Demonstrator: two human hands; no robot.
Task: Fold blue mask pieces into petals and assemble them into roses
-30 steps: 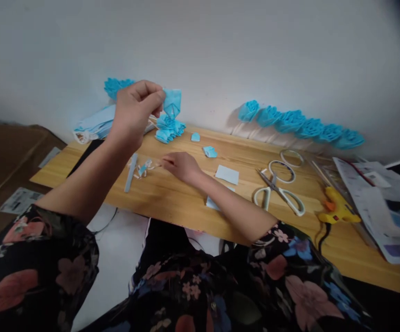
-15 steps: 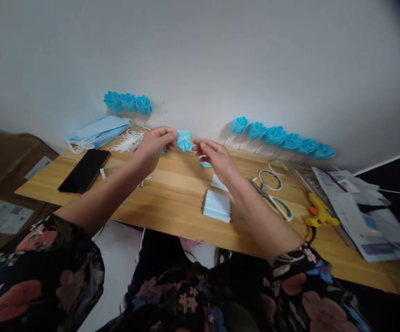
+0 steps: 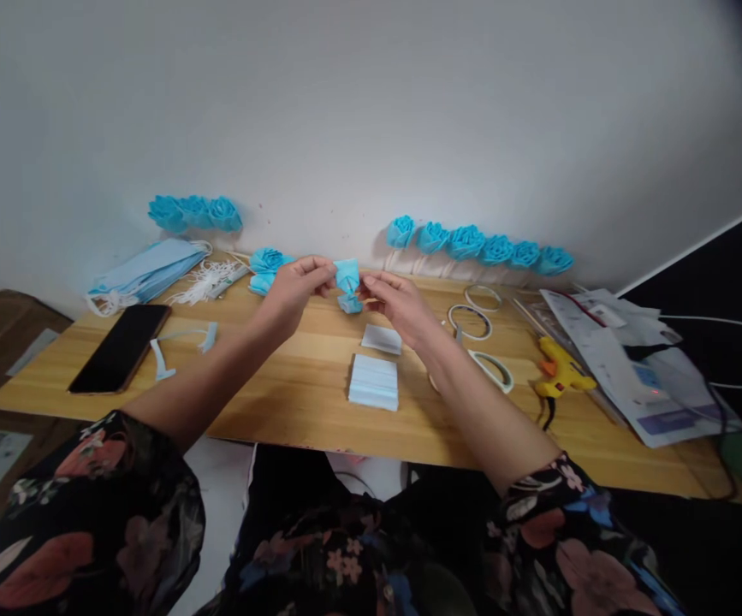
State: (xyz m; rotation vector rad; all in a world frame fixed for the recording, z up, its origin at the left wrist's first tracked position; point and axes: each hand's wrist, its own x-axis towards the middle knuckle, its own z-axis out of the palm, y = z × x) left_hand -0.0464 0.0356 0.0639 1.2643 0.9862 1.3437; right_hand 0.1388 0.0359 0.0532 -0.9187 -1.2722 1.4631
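A small blue fabric piece (image 3: pixel 347 277), pleated and pinched in at its middle, is held up between my two hands above the table. My left hand (image 3: pixel 299 291) grips its left edge between thumb and fingers. On the other side, my right hand (image 3: pixel 396 304) pinches it near the narrowed middle. Below the right hand lie a single pale blue square (image 3: pixel 382 339) and a stack of pale squares (image 3: pixel 374 382). Beside the left hand rest blue fabric flowers (image 3: pixel 266 267), partly hidden by that hand.
Blue flowers on stems lean against the wall in a left group (image 3: pixel 195 213) and a right row (image 3: pixel 466 243). Face masks (image 3: pixel 149 269), white ear loops (image 3: pixel 207 281) and a phone (image 3: pixel 120 349) lie left. Tape rings (image 3: pixel 470 322) and a yellow glue gun (image 3: pixel 563 368) lie right.
My view has shifted to the right. The blue piece now shows a pinched middle with a flared lower end, and my right hand has come in against it.
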